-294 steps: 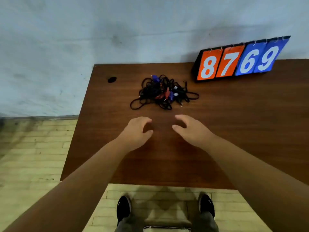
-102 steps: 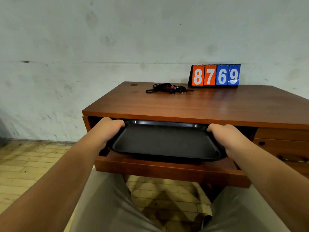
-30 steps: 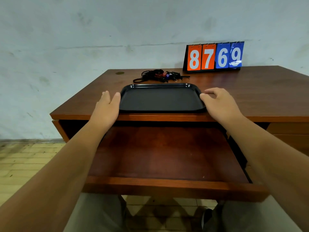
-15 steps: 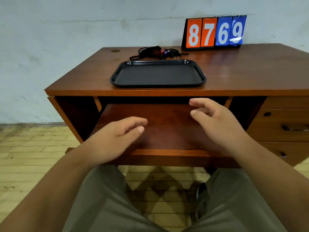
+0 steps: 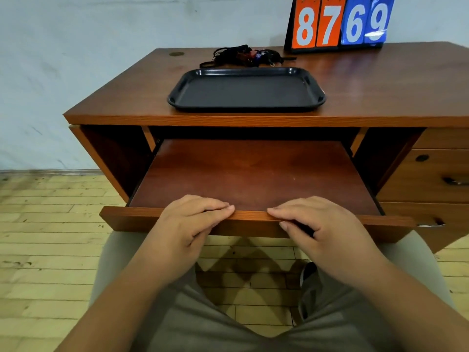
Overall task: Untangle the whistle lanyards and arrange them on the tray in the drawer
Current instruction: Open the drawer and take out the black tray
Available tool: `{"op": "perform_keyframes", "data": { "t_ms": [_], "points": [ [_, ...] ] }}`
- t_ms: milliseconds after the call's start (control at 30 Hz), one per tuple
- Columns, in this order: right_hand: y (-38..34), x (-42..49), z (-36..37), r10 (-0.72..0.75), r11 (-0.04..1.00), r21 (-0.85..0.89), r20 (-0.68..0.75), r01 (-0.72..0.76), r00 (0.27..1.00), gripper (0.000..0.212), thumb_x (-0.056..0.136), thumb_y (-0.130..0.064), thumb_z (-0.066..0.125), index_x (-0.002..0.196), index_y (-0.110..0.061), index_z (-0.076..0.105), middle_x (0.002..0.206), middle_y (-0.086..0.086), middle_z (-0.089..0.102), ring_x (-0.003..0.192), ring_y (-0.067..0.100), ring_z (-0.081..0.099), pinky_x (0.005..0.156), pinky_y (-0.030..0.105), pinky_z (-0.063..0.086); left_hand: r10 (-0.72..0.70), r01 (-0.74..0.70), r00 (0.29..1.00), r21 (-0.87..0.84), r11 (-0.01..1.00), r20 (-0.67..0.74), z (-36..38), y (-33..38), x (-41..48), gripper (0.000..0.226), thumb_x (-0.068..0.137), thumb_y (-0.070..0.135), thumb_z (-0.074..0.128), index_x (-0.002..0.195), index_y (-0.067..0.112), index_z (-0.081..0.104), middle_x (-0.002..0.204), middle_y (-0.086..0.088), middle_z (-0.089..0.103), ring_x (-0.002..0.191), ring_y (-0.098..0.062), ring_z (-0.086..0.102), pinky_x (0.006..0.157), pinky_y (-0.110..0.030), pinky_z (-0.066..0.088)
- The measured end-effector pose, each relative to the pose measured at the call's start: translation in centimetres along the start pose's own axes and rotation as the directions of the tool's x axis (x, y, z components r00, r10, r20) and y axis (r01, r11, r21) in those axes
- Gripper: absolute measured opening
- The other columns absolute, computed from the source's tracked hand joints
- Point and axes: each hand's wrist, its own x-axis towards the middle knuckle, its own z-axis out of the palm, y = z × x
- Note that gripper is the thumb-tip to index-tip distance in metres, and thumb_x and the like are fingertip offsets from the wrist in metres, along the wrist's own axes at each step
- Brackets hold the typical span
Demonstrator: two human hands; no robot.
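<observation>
Gripping drawer [image 5: 253,174]; tray [image 5: 243,109], lanyards [image 5: 241,55], scoreboard [image 5: 337,21] on desk [image 5: 393,80].

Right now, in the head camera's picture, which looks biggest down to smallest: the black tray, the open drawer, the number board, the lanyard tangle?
1. drawer: clearly largest, though also nearest the camera.
2. tray and number board: too close to rank, and the picture's top edge cuts the board off.
3. lanyard tangle: smallest.

Flip scoreboard [image 5: 340,21]: top cut off by upper edge. Lanyard tangle [image 5: 243,55]: individual whistles too small to distinguish.
</observation>
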Motion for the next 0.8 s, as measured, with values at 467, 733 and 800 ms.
{"op": "perform_keyframes", "data": {
  "t_ms": [467,733,800],
  "points": [
    [1.3,1.3,3.4,-0.147,0.948,-0.316,-0.341,0.034,0.928,0.031,0.103,-0.022,0.067,0.132,-0.024,0.078,0.113,-0.009,0.073,0.104,0.023,0.062,0.09,0.045,0.047,-0.06,0.112,0.982,0.299,0.948,-0.18,1.1,0.6,1.9,0.037,0.098,0.009,0.073,0.134,0.016,0.077,0.115,0.003,0.071,0.104,-0.022,0.062,0.09,-0.04,0.058],
    [2.0,3.4,3.4,-0.034,0.958,-0.282,-0.321,-0.062,0.946,0.039,0.1,-0.026,0.069,0.14,-0.025,0.073,0.13,-0.013,0.071,0.117,0.021,0.056,0.102,0.041,0.045,-0.109,0.169,0.971,0.28,0.945,-0.215,2.2,-1.1,4.2,0.037,0.098,0.017,0.074,0.135,0.021,0.077,0.121,0.009,0.073,0.108,-0.018,0.064,0.094,-0.033,0.056],
    [2.6,4.0,3.7,-0.01,0.957,-0.28,-0.315,-0.083,0.949,0.047,0.099,-0.025,0.07,0.145,-0.025,0.069,0.139,-0.012,0.068,0.121,0.022,0.053,0.105,0.04,0.045,-0.122,0.178,0.969,0.262,0.949,-0.215,2.6,-1.8,5.0,0.038,0.099,0.018,0.073,0.137,0.021,0.075,0.124,0.01,0.072,0.111,-0.018,0.063,0.098,-0.033,0.055]
  ]
}}
